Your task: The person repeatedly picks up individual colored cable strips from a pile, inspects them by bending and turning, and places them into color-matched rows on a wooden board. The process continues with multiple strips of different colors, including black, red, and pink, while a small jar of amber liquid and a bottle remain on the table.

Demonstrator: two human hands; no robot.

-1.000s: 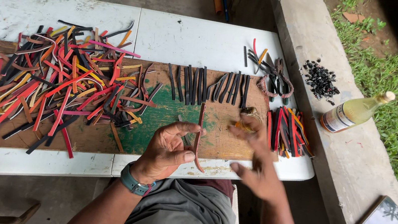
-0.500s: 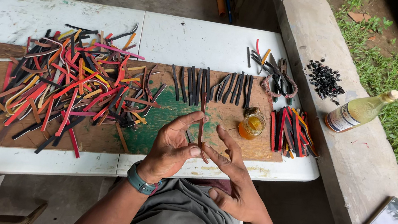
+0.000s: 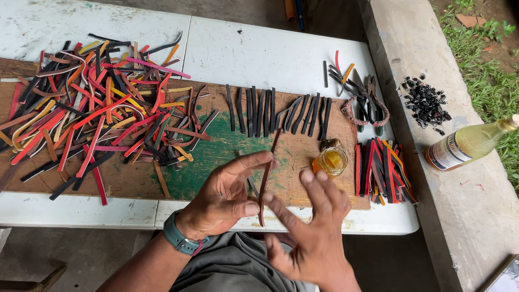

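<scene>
While the white table (image 3: 270,55) carries a long brown board (image 3: 136,180) heaped with a pile of coloured strips (image 3: 98,113), a row of dark strips (image 3: 277,108) lies near its far edge beside a small jar of yellow liquid (image 3: 332,160). The left hand (image 3: 224,194) pinches a dark brown strip (image 3: 266,173) upright above the board between thumb and fingertips. The right hand (image 3: 311,235) is open with fingers spread, its forefinger touching the strip's lower part.

table: white folding table (image 3: 264,51)
on it: worn wooden board (image 3: 136,180), loose strips (image 3: 347,77)
on board: heap of coloured strips (image 3: 96,109), row of dark strips (image 3: 277,108), small amber jar (image 3: 331,160)
</scene>
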